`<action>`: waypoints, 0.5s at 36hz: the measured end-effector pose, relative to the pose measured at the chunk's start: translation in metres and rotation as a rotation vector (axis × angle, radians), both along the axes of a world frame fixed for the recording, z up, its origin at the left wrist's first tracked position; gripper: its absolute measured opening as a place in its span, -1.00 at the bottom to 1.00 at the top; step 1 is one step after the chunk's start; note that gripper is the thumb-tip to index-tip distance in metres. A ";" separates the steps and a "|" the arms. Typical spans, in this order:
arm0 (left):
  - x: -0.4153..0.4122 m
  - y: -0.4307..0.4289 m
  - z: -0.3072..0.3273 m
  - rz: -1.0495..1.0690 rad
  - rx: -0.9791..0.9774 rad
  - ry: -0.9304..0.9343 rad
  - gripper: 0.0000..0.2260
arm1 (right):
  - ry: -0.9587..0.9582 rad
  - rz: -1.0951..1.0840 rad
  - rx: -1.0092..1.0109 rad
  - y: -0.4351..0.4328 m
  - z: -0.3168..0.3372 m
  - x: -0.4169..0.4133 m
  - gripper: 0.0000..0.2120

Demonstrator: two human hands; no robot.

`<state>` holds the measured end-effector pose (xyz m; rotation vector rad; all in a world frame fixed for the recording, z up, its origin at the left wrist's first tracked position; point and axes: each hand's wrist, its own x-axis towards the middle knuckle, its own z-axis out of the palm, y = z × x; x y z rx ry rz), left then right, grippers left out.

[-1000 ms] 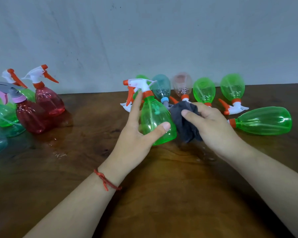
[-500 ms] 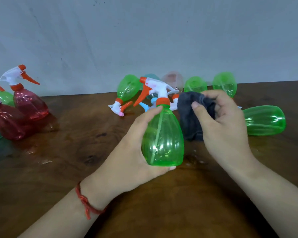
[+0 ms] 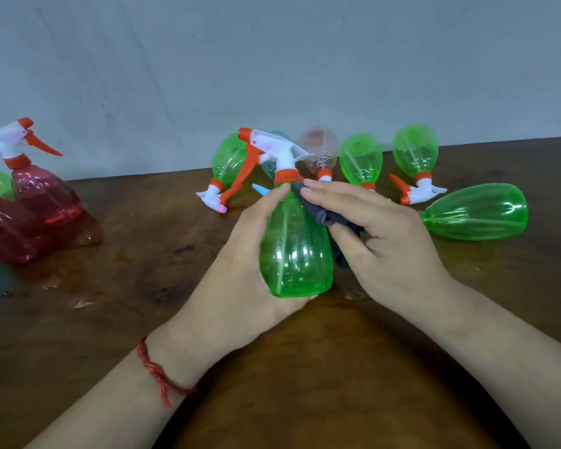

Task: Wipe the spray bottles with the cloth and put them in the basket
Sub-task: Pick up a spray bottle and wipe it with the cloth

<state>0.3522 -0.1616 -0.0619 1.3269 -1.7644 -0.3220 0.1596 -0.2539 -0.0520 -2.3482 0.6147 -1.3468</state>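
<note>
Step in hand: we judge this to be the wiping of one bottle; putting it away is not yet done.
Left hand (image 3: 240, 270): curled round the body of the green spray bottle (image 3: 295, 254), which it holds upright above the table (image 3: 305, 384), thumb up by the neck.
Right hand (image 3: 386, 241): pinches the dark cloth (image 3: 324, 215) between thumb and nearly straight fingers and presses it on the bottle's shoulder, just under the orange collar.
Next move: we think the cloth must go down and around the body while the left hand turns the bottle, keeping a firm grip because the plastic looks wet.
Bottles waiting: several lying bottles (image 3: 360, 160) just beyond both hands, one lying green bottle (image 3: 476, 212) outward of the right hand, and red bottles (image 3: 46, 196) standing far outward of the left hand.
Contents: we see no liquid level in the held bottle, only a tube and small drops.
Basket: not in view.
</note>
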 end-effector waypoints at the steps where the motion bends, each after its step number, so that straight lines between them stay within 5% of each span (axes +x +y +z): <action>1: 0.000 0.000 0.000 0.007 -0.002 0.004 0.01 | 0.000 0.003 0.003 0.000 0.001 0.000 -0.55; 18: 0.005 -0.003 0.000 0.187 0.023 0.264 0.03 | 0.127 0.114 -0.095 -0.002 0.003 -0.006 -0.59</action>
